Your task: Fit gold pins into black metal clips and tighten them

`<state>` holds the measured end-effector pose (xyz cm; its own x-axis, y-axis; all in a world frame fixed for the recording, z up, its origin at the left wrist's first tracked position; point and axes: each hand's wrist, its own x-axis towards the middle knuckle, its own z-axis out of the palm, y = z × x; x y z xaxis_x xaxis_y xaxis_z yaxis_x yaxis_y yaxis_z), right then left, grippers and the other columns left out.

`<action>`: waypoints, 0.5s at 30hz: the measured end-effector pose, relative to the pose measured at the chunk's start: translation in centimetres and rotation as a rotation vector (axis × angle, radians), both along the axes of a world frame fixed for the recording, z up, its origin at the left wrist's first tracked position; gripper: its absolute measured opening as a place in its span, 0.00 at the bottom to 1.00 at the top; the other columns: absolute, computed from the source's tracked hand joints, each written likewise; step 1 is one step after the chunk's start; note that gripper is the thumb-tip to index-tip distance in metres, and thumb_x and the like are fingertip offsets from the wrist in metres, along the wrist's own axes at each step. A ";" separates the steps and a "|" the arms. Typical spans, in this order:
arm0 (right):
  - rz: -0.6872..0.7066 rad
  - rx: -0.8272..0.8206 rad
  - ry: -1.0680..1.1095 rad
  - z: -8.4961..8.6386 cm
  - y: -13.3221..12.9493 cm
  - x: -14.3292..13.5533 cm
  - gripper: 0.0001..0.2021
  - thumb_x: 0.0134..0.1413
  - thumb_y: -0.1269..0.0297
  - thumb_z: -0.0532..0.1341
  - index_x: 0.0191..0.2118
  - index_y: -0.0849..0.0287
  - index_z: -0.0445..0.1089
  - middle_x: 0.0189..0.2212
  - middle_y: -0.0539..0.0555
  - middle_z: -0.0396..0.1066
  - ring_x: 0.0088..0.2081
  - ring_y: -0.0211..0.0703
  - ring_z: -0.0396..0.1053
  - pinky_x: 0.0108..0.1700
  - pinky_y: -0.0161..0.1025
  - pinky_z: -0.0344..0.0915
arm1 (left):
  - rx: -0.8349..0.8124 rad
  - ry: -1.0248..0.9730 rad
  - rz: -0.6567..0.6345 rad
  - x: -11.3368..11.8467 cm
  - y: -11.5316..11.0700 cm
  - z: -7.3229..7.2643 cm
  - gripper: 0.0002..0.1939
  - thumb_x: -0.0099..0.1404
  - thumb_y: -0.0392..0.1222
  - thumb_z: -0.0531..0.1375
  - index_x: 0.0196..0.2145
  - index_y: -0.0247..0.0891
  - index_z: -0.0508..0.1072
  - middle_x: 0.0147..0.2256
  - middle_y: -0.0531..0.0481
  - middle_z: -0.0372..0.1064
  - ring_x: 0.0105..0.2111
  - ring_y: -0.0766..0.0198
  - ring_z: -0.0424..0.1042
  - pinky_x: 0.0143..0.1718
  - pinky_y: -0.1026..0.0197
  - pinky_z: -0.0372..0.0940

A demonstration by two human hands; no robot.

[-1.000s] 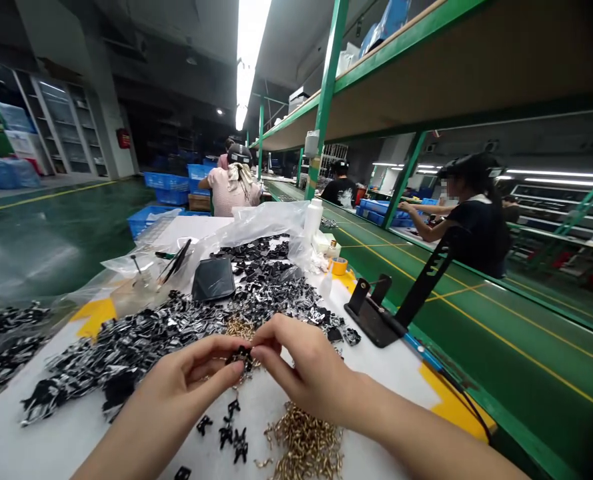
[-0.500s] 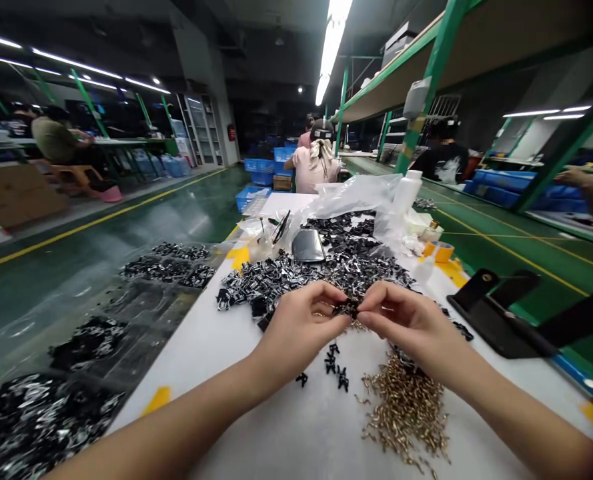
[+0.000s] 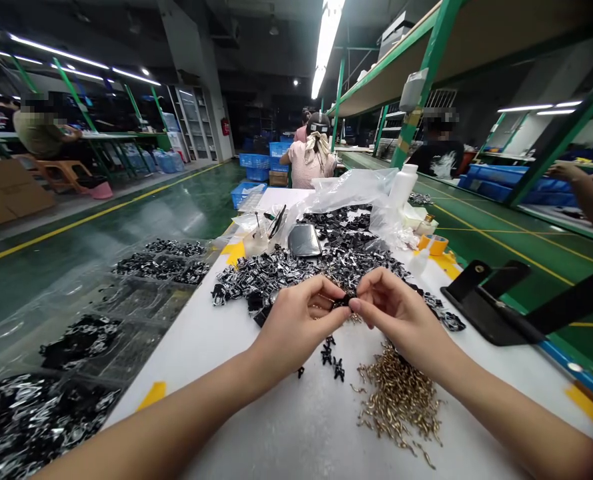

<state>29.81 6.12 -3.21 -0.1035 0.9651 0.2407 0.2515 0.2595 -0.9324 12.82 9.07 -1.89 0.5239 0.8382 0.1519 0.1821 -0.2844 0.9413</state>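
A small black part (image 3: 343,302), its exact kind too small to make out, is pinched between the fingertips of both my hands above the white table (image 3: 286,427). My left hand (image 3: 296,320) grips it from the left with thumb and forefinger. From the other side, my right hand (image 3: 401,313) closes thumb and fingers on it. Several small black pieces (image 3: 333,363) lie on the table below. Close to my right wrist is a pile of small gold-coloured metal pieces (image 3: 401,400). Beyond my hands spreads a heap of black and silvery parts (image 3: 256,277).
A phone (image 3: 304,240) rests on the heap. Clear divided trays (image 3: 141,303) of parts stand at left. To the right are a black bracket-like tool (image 3: 496,313) with a blue bar, orange tape (image 3: 433,244) and a white bottle (image 3: 403,183). A co-worker (image 3: 312,160) sits ahead.
My right fingers have shifted in closer to my left ones around the black part. The whole view has moved slightly, so the table items appear a little further left and up.
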 end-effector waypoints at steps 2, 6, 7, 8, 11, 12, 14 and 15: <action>0.015 -0.012 -0.016 0.0 0.1 0.1 0.08 0.54 0.59 0.59 0.36 0.57 0.60 0.24 0.46 0.58 0.25 0.34 0.57 0.26 0.34 0.55 | 0.037 0.003 -0.004 0.0 0.0 0.0 0.08 0.60 0.42 0.57 0.35 0.35 0.67 0.30 0.48 0.70 0.32 0.63 0.72 0.33 0.63 0.68; 0.058 -0.027 -0.124 0.3 0.1 0.2 0.08 0.56 0.58 0.56 0.36 0.58 0.63 0.25 0.47 0.59 0.26 0.34 0.58 0.27 0.34 0.56 | 0.111 0.011 -0.004 0.0 0.0 0.0 0.07 0.61 0.40 0.56 0.35 0.35 0.68 0.33 0.48 0.71 0.33 0.64 0.72 0.37 0.62 0.68; 0.059 -0.022 -0.136 0.4 0.1 0.2 0.08 0.56 0.58 0.56 0.35 0.58 0.63 0.24 0.47 0.59 0.26 0.34 0.58 0.27 0.34 0.55 | 0.126 0.020 0.002 0.0 0.0 0.0 0.06 0.61 0.40 0.56 0.35 0.35 0.68 0.33 0.48 0.71 0.33 0.64 0.72 0.37 0.62 0.68; 0.061 -0.020 -0.142 0.4 0.0 0.2 0.08 0.56 0.58 0.56 0.35 0.58 0.62 0.24 0.47 0.59 0.26 0.34 0.58 0.27 0.34 0.55 | 0.140 0.029 0.009 0.0 -0.1 0.0 0.06 0.61 0.39 0.56 0.35 0.35 0.68 0.32 0.48 0.71 0.33 0.64 0.72 0.36 0.62 0.68; 0.074 -0.019 -0.131 0.4 0.0 0.2 0.08 0.57 0.58 0.56 0.34 0.58 0.62 0.24 0.47 0.59 0.26 0.34 0.58 0.26 0.34 0.55 | 0.179 0.057 0.028 0.0 -0.1 0.0 0.05 0.61 0.39 0.56 0.35 0.36 0.69 0.31 0.49 0.71 0.32 0.64 0.72 0.35 0.63 0.67; 0.077 -0.015 -0.129 0.4 0.0 0.2 0.08 0.57 0.59 0.56 0.34 0.58 0.62 0.24 0.47 0.59 0.26 0.34 0.58 0.27 0.34 0.55 | 0.193 0.064 0.031 0.1 -0.2 0.0 0.05 0.61 0.39 0.56 0.35 0.36 0.69 0.31 0.49 0.71 0.32 0.65 0.72 0.35 0.64 0.67; 0.080 -0.003 -0.133 0.4 0.0 0.2 0.07 0.57 0.59 0.55 0.33 0.57 0.61 0.24 0.47 0.59 0.26 0.34 0.57 0.27 0.34 0.55 | 0.213 0.073 0.036 0.1 -0.2 0.0 0.05 0.61 0.38 0.56 0.34 0.36 0.69 0.31 0.50 0.71 0.31 0.66 0.72 0.35 0.65 0.67; 0.080 0.005 -0.139 0.3 -0.1 0.2 0.07 0.57 0.59 0.55 0.33 0.57 0.61 0.24 0.46 0.58 0.26 0.34 0.57 0.27 0.34 0.55 | 0.216 0.072 0.038 0.1 -0.2 0.0 0.04 0.61 0.38 0.56 0.34 0.36 0.69 0.31 0.50 0.71 0.31 0.66 0.72 0.35 0.65 0.66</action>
<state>30.03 6.04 -2.87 -0.2128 0.9512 0.2233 0.3560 0.2883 -0.8889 12.94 8.83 -1.85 0.5082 0.8099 0.2929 0.2613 -0.4691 0.8436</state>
